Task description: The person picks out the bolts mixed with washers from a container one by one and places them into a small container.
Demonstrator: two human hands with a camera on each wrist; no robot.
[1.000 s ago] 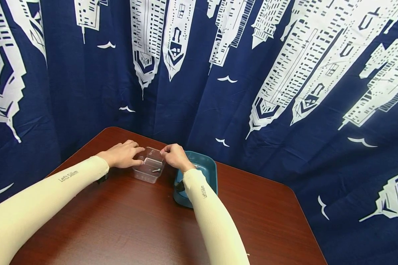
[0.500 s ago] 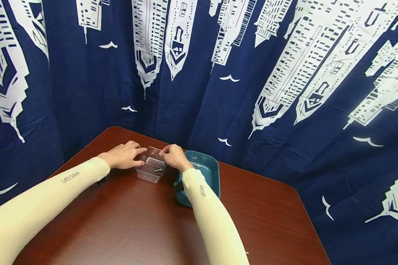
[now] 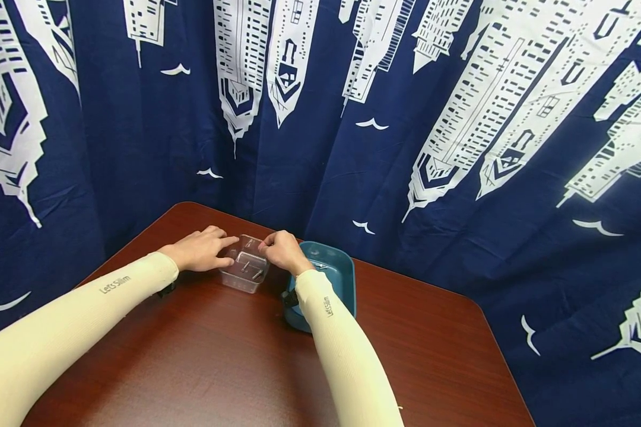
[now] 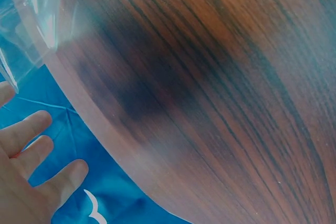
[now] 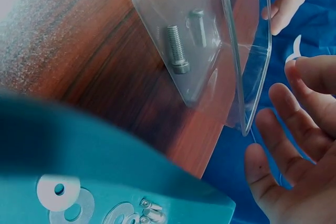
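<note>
A clear plastic container (image 3: 238, 283) sits on the table between my hands. Two socket-head bolts lie inside; the right wrist view shows one bolt (image 5: 177, 51) sharply and another bolt (image 5: 198, 28) more faintly. My left hand (image 3: 200, 250) is at the container's left side, fingers extended, its thumb and forefinger at the rim. Over the container's right side hovers my right hand (image 3: 284, 252). Its fingers (image 5: 286, 106) are loosely bent, and nothing shows between them in the right wrist view. Under my right forearm stands a blue tray (image 3: 348, 279), partly hidden.
Flat washers (image 5: 59, 192) and several small screws (image 5: 152, 213) lie in the blue tray. The brown table (image 3: 208, 350) ends close behind the container, where a dark blue curtain (image 3: 310, 166) with white buildings hangs.
A second bolt now lies in the clear container, where one was visible before. My right hand has let it go, hardly shifting. The left hand stays at the rim.
</note>
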